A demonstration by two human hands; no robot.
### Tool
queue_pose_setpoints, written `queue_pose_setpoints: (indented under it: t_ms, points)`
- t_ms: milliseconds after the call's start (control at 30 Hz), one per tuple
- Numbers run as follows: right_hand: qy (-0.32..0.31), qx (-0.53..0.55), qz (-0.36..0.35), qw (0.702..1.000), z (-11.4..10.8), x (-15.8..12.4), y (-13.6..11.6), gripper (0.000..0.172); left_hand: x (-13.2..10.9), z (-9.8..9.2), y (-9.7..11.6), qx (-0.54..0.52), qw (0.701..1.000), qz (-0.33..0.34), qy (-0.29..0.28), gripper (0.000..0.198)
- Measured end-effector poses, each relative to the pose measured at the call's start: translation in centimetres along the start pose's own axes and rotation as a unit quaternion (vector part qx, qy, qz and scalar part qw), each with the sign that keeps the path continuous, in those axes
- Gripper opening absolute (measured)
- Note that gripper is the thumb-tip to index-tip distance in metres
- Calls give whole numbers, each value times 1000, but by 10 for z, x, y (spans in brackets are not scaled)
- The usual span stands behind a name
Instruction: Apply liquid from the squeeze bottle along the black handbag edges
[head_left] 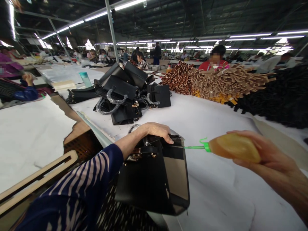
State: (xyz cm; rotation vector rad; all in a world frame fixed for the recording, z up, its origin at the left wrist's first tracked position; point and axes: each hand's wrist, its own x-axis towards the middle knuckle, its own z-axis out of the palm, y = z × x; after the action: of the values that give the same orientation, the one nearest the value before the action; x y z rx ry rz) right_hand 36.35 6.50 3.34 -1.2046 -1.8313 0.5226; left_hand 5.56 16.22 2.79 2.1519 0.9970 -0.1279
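Observation:
In front of me a black handbag (141, 179) stands at the table's near edge, its beige inner side showing on the right. My left hand (157, 130) is closed over the bag's top edge, thumb toward the opening. Gold-coloured metal parts and a wrapped handle show beside that wrist. My right hand (267, 154) grips a squeeze bottle (233, 148) of amber liquid, held sideways. Its thin green nozzle points left, with the tip at the upper right edge of the bag; whether it touches I cannot tell.
Several black handbags (120, 93) with plastic-wrapped handles are heaped farther back on the white table (204, 118). Bundles of brown strips (216, 81) and a dark pile (281, 96) lie at the right. A teal-capped bottle (85, 79) stands back left. Co-workers sit beyond.

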Motion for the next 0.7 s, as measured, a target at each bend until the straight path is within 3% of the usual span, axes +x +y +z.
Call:
queue_pose_setpoints:
  t_ms: [300, 600, 700]
  points:
    - [61, 23, -12, 998, 9, 9, -2, 58, -3, 1, 4, -17, 1000, -6, -6, 36]
    - [66, 14, -16, 998, 13, 5, -3, 59, 3, 3, -3, -33, 999, -4, -4, 37]
    - [41, 23, -11, 999, 11, 4, -1, 60, 3, 4, -4, -34, 999, -1, -6, 38]
